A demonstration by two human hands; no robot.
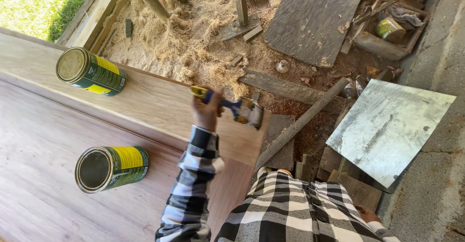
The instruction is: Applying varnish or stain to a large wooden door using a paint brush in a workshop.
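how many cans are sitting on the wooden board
2: a closed can on the far strip of the board, left of the brush, and an open can nearer. Others may lie outside the frame.

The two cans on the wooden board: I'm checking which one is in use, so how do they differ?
The near can is open, showing a dark inside; the far can has its brass-coloured lid on. The near can stands on the lower, reddish panel; the far can stands on the paler raised board. Both have green-and-yellow labels.
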